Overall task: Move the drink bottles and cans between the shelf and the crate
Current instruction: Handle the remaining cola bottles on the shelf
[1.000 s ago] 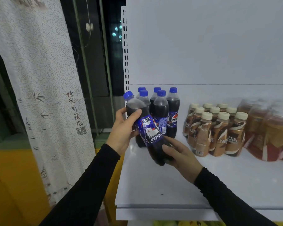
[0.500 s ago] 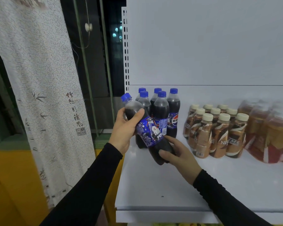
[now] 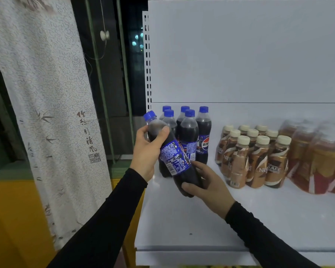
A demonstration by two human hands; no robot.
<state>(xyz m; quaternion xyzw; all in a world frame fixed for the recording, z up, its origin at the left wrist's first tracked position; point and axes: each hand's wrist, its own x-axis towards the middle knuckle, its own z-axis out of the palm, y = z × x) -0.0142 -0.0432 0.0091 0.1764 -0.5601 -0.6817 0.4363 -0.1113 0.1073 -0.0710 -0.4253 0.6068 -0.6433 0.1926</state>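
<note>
A dark cola bottle (image 3: 173, 157) with a blue cap is held tilted above the near left part of a white shelf (image 3: 240, 225), cap pointing up and left. Its upper part is gripped by the left hand (image 3: 146, 153), fingers curled around it; its base is cupped by the right hand (image 3: 209, 185), fingers wrapped underneath. Just behind, five more cola bottles (image 3: 190, 136) stand upright. To the right, small coffee bottles (image 3: 253, 155) are grouped, then shrink-wrapped amber drinks (image 3: 317, 157).
</note>
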